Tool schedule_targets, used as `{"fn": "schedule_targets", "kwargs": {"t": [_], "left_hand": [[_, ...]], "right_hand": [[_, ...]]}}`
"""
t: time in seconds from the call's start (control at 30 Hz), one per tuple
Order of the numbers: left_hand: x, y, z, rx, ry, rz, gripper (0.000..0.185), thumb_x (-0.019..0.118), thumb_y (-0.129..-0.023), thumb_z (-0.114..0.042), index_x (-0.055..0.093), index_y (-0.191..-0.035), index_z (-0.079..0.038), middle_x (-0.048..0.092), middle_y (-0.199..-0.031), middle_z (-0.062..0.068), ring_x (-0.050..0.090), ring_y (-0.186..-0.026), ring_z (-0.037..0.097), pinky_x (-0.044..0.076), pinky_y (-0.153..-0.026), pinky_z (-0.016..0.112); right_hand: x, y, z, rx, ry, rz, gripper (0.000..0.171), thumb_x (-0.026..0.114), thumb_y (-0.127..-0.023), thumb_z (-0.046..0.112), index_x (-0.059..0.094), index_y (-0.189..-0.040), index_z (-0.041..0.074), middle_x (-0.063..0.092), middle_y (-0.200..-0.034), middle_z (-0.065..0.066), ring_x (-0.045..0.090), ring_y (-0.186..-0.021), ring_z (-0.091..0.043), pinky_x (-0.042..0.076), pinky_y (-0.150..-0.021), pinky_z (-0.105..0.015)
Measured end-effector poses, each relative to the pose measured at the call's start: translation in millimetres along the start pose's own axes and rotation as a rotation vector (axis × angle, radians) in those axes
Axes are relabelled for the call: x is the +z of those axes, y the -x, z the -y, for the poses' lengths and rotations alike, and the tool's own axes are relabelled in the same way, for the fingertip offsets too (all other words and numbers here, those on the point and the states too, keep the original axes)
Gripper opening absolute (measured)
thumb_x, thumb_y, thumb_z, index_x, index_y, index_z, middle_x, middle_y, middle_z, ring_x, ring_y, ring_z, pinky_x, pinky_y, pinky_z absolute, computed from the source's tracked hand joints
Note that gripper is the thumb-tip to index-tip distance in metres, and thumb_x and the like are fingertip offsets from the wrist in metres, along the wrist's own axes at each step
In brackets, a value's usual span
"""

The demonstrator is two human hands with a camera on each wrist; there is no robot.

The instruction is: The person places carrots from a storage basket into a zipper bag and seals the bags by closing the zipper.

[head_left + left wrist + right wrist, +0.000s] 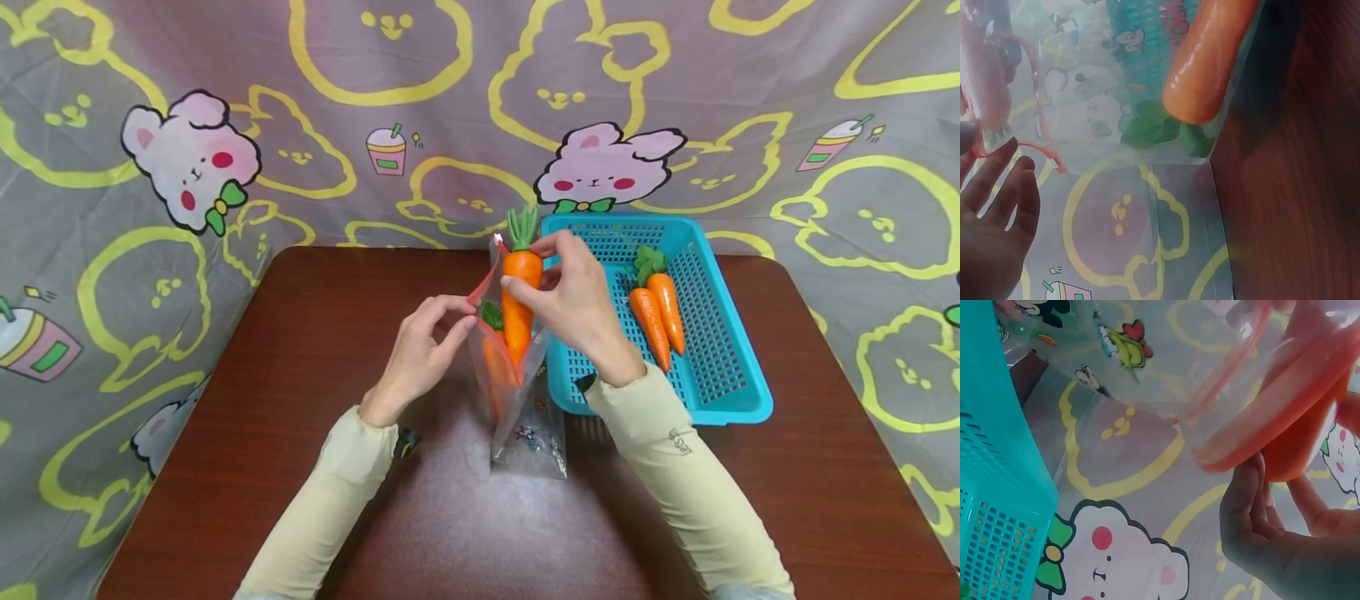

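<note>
A clear zip bag (528,446) with a red zip edge and cartoon prints stands mouth up at the middle of the table. My left hand (422,354) pinches its red rim from the left, between thumb and fingers. In my right hand (581,304) is an orange toy carrot (522,268), gripped near its top; its green stalk points up and its tip is inside the bag's mouth. Another carrot (1207,69) lies within the bag, leaves visible through the plastic in the left wrist view. The right wrist view shows the gripped carrot (1285,465) behind the red rim.
To the right of the bag stands a blue perforated basket (738,358). Two more carrots, a left one (649,327) and a right one (666,308), lie in it. A brown table (315,333) carries everything, with a patterned cloth (450,125) hanging behind.
</note>
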State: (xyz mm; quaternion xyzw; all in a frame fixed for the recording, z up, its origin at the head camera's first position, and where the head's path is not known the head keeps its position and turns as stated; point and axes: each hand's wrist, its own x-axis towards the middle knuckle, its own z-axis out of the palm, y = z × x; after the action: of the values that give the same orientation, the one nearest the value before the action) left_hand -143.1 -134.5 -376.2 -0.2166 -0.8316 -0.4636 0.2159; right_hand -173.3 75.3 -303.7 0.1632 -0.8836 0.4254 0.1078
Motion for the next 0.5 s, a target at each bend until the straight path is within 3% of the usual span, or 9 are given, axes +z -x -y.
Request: {"fn": "schedule_targets", "kwargs": {"t": [0.5], "left_hand": [[-1.1,1.2,-0.4,-0.004,0.002,-0.012,0.018,0.07,-0.088,-0.014,0.066,-0.105,-0.009,0.066,-0.098,0.005,0.057,-0.084,0.013,0.049,-0.061,0.021]], "right_hand": [[2.3,4.5,0.0,0.018,0.063,0.09,0.046,0.075,-0.082,0.035,0.055,-0.112,0.007,0.056,-0.102,-0.007,0.05,-0.079,-0.022,0.048,-0.06,-0.031]]}}
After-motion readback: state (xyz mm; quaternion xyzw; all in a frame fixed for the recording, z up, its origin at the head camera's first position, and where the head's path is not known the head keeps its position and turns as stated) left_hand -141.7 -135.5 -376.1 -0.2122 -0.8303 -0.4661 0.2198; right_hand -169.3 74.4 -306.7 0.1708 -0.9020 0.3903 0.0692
